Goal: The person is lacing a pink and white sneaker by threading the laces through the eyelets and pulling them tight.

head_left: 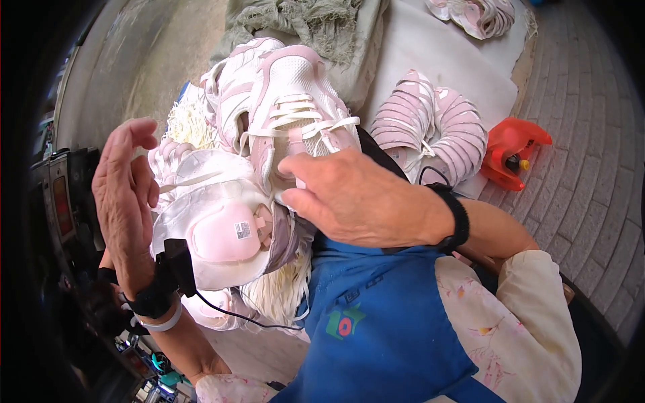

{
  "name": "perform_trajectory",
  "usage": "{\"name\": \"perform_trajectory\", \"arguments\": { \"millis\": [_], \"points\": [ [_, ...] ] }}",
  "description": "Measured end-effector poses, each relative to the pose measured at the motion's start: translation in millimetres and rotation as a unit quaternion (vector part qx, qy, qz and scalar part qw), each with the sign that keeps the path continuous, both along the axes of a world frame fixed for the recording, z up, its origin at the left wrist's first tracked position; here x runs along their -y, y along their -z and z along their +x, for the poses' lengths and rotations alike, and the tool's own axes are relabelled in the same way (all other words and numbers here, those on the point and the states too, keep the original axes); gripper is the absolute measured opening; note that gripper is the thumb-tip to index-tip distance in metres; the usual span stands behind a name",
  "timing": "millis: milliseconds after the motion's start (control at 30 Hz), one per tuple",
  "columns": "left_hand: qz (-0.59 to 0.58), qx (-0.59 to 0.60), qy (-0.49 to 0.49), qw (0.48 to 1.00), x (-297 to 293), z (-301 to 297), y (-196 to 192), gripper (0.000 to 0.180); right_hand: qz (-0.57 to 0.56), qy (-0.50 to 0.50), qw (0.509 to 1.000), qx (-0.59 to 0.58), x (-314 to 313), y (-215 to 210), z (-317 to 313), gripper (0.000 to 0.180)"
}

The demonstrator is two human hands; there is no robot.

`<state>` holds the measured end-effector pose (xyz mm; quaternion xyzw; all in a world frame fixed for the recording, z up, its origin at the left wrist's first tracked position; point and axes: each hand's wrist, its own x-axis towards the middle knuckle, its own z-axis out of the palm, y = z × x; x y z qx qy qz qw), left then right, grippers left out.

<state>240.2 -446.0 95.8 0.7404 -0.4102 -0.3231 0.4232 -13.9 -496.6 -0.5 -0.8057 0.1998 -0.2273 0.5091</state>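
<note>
A pink-and-white sneaker (295,111) lies in front of me, its toe pointing away and white laces (292,121) threaded across it. At its near end, the thumb and forefinger of my right hand (363,198) close on the tongue and collar area; the exact grip is partly hidden. My left hand (124,195) is raised on the left with loosely bent fingers apart. A pale strip (208,178) runs close to its lower fingertip; whether they touch I cannot tell. Below lies a white and pink shoe upper (225,232) with a small printed label.
Another sneaker (232,70) leans behind the first. Bundles of pink-and-white shoe pieces (430,127) rest at right, with another bundle (477,17) farther off. Cream laces (279,289) hang below the upper. Greyish-green cloth (302,27) and a red plastic object (514,151) lie around.
</note>
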Motion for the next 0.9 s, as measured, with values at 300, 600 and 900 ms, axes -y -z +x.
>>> {"name": "perform_trajectory", "arguments": {
  "millis": [300,600,900],
  "points": [
    [0.081,0.041,0.065,0.994,-24,-37,4,0.026,0.139,0.16,0.977,0.002,-20,34,50,0.029],
    [0.124,0.017,0.114,0.986,-31,-57,47,0.018,0.153,0.23,0.961,0.008,-25,36,53,0.026],
    [0.139,0.061,0.163,0.975,-25,-52,65,0.017,0.212,0.225,0.95,0.053,-26,54,45,0.027]
  ]
}}
